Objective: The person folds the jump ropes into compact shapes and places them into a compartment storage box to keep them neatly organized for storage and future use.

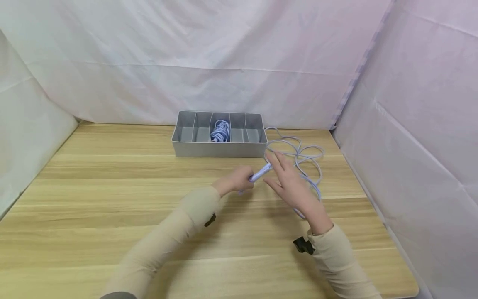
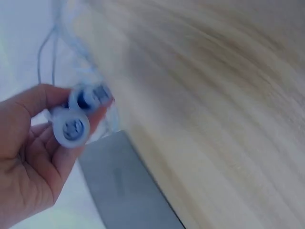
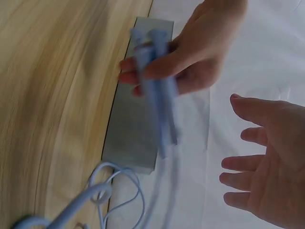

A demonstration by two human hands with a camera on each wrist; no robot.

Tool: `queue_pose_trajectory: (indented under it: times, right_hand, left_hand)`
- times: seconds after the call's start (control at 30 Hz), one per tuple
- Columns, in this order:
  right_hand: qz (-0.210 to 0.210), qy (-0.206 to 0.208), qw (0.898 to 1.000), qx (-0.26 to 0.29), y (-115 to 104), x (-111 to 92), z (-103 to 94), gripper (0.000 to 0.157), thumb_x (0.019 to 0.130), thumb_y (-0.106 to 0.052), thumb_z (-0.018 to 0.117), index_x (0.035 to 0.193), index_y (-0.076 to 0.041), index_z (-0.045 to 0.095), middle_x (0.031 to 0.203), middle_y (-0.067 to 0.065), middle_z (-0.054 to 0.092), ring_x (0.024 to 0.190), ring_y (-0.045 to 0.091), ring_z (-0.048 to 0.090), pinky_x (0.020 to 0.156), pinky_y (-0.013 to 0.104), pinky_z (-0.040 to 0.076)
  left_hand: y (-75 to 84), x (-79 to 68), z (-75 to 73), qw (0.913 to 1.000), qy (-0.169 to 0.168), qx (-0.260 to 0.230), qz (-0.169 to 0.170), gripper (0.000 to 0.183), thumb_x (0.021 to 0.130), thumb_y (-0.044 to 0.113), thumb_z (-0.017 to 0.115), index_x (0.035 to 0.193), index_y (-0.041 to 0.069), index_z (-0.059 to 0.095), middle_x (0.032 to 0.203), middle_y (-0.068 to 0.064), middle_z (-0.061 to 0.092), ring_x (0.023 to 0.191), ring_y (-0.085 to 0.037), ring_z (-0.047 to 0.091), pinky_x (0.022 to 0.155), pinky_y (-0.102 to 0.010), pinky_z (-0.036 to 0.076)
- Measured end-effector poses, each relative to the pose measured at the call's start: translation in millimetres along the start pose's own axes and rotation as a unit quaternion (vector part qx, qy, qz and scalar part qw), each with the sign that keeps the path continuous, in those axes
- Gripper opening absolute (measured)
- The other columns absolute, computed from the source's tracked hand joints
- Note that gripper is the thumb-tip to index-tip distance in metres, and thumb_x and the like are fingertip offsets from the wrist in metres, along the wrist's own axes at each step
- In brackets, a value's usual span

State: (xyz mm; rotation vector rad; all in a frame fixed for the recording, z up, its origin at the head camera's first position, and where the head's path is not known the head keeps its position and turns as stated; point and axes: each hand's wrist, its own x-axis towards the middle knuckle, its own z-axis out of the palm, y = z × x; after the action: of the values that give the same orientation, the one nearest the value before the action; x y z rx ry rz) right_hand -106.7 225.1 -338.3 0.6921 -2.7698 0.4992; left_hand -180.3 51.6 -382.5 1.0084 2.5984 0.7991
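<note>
My left hand (image 1: 237,179) grips the two pale blue handles of a jump rope (image 1: 261,172) side by side, just in front of the grey box. The left wrist view shows the round handle ends (image 2: 71,129) poking out past the thumb. From the handles, the thin blue cord (image 1: 298,154) trails in loose loops over the table, right of the box. My right hand (image 1: 291,187) hovers beside the handles with its fingers extended. In the right wrist view this hand (image 3: 271,167) holds nothing and stands apart from the handles (image 3: 153,95).
A grey box (image 1: 220,150) with several compartments stands at the back of the wooden table (image 1: 112,178). Its middle compartment holds a bundled blue cord (image 1: 220,132). White cloth (image 1: 209,83) hangs behind the table and along both sides.
</note>
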Motion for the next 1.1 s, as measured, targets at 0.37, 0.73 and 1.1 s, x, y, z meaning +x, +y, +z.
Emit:
queue_pose_trajectory:
  times: [0.37,0.73,1.1]
  right_hand:
    - [0.079,0.029,0.996,0.031,10.0,11.3,13.3,0.065,0.087,-0.022,0.061,0.137,0.005,0.028,0.129,0.026,0.045,0.118,0.039,0.043,0.094,0.052,0.038]
    - [0.122,-0.140,0.903,0.388,-9.8,28.2,1.3,0.025,0.087,-0.015,0.060,0.107,0.001,0.060,0.063,-0.002,0.052,0.047,0.006,0.034,0.042,0.017,0.029]
    - [0.129,-0.194,0.834,0.501,-28.3,36.9,-3.9,0.035,0.091,-0.011,0.053,0.118,0.011,0.049,0.074,0.000,0.065,0.043,0.005,0.032,0.041,0.019,0.023]
  left_hand:
    - [4.6,-62.5,-35.1,0.9963,0.055,-0.057,0.034,0.005,0.081,0.003,0.058,0.079,0.001,0.062,0.063,-0.002,0.057,0.051,-0.008,0.051,0.045,-0.018,0.045]
    - [-23.1,-111.2,-30.8,0.9914,0.039,-0.122,0.026,0.010,0.080,0.007,0.064,0.087,0.000,0.065,0.070,0.002,0.062,0.060,-0.005,0.054,0.055,-0.019,0.048]
    - [-43.7,-135.8,-21.0,0.9845,0.151,-0.087,-0.022,0.019,0.078,0.012,0.069,0.095,0.004,0.067,0.078,0.000,0.065,0.062,-0.006,0.055,0.055,-0.020,0.047]
